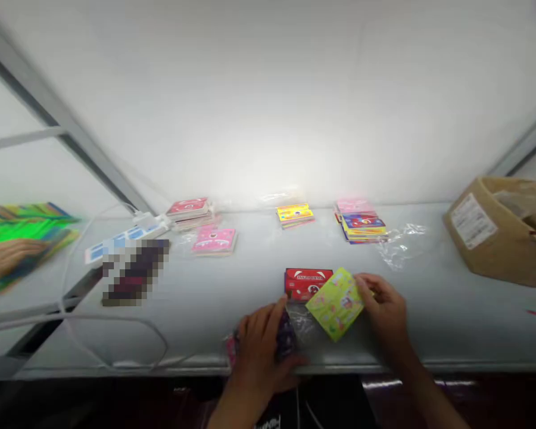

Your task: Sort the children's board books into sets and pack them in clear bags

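Observation:
My right hand pinches the right corner of a yellow-green printed card, held tilted over the table near its front edge. The card overlaps a red card with a cartoon face, which lies on the table behind it. At the table's front edge, my left hand is wrapped over a dark purple printed card, with its thumb along the near side. A pink card edge sticks out left of that hand. Clear plastic film shows between the hands. How many cards lie beneath my left palm is hidden.
Stacks stand along the back: red cards, pink cards, yellow cards and mixed cards beside clear wrap. An open cardboard box sits right. Left are a power strip and another person's hand.

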Tool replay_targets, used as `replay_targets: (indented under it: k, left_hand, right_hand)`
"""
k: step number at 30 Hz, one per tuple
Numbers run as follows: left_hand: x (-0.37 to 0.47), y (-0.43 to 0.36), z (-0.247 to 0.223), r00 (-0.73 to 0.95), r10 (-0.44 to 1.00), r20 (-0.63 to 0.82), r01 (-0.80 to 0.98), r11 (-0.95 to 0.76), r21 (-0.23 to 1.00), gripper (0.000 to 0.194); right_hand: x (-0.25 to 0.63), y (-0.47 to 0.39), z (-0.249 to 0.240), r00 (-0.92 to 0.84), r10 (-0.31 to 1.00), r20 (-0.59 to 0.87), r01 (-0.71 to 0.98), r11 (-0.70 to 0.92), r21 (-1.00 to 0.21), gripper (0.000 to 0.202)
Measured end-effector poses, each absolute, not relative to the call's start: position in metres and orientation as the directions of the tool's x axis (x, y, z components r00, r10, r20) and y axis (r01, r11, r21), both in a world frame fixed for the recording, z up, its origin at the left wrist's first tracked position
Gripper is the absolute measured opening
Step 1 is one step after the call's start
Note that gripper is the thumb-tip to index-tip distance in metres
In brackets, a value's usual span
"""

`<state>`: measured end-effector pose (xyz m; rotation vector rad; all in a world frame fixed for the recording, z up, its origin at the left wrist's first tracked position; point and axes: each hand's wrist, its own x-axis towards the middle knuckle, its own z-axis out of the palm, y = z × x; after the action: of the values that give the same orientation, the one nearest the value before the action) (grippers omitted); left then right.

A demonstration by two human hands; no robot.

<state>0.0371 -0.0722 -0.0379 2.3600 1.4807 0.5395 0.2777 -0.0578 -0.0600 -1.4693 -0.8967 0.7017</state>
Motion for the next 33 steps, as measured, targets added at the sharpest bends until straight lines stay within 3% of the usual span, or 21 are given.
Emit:
replay_targets:
  k: [8, 13, 24, 28, 33]
  left_hand:
    - [0.064, -0.078, -0.023, 0.396, 0.918, 0.023, 0.804, -0.358, 0.474, 0.081]
    - [0.084, -0.079, -0.017, 0.368, 0.93, -0.02, 0.805, -0.308, 0.507, 0.079]
    - [0.092, -0.074, -0.019, 0.307, 0.952, 0.017, 0.816, -0.272, 0.509, 0.08]
    - [0.091, -0.075, -0.02, 0.288, 0.958, -0.011, 0.826, -0.242, 0.51, 0.08]
    - [0.091, -0.073, -0.016, 0.284, 0.959, -0.009, 0.831, -0.241, 0.501, 0.083]
  right_hand:
    - [0.275, -0.06, -0.062, 0.578, 0.81, 0.1, 0.204, -0.025, -0.979, 0.039]
    - [0.274, -0.059, -0.059, 0.574, 0.815, 0.074, 0.151, -0.016, -0.988, 0.039]
    - [0.279, -0.055, -0.056, 0.437, 0.894, -0.097, -0.089, -0.064, -0.994, 0.047]
    - [0.28, -0.054, -0.059, 0.432, 0.896, -0.1, -0.119, -0.053, -0.991, 0.047]
    - [0.275, -0.056, -0.057, 0.227, 0.966, -0.122, -0.055, -0.113, -0.992, 0.04]
